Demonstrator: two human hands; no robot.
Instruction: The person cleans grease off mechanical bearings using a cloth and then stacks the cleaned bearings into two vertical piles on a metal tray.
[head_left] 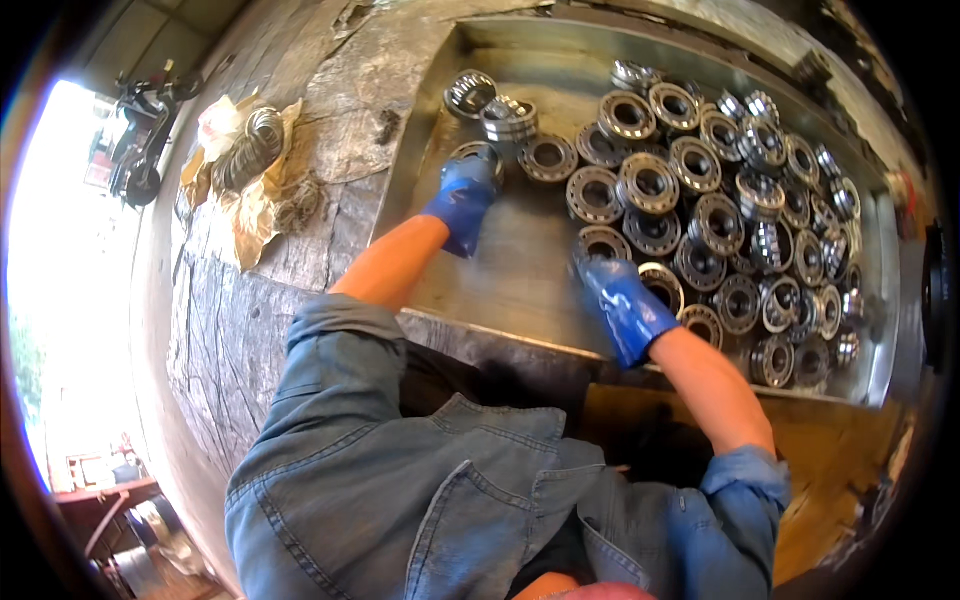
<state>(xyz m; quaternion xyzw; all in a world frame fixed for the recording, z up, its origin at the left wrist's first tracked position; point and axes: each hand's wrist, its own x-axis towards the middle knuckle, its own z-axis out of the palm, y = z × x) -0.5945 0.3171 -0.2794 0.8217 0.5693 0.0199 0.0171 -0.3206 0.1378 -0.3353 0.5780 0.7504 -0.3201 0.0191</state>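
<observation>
1. A big shallow metal tray (520, 270) is seen from above, sitting on a rough, stained work surface (260, 290). Blue rubber gloves are worn on both hands, with denim sleeves pushed up the forearms.
2. The left hand (468, 190) is stretched out to the tray's left edge, where a bearing (474, 155) is gripped by the curled fingers. That bearing is held just above the tray floor, right beside the left wall.
3. The right hand (618, 295) is laid near the tray's front edge, fingers closed around a second bearing (603, 243) that sits at the near side of the big pile.
4. The pile of bearings (740, 210) is packed over the right half of the tray, most lying flat, a few tipped on edge toward the right wall.
5. A few loose bearings (500, 110) are parked at the tray's far left corner, apart from the pile.
6. Off the tray, on the work surface to the left, a coil of metal rings (250, 145) is laid on crumpled brown paper (255, 215).
</observation>
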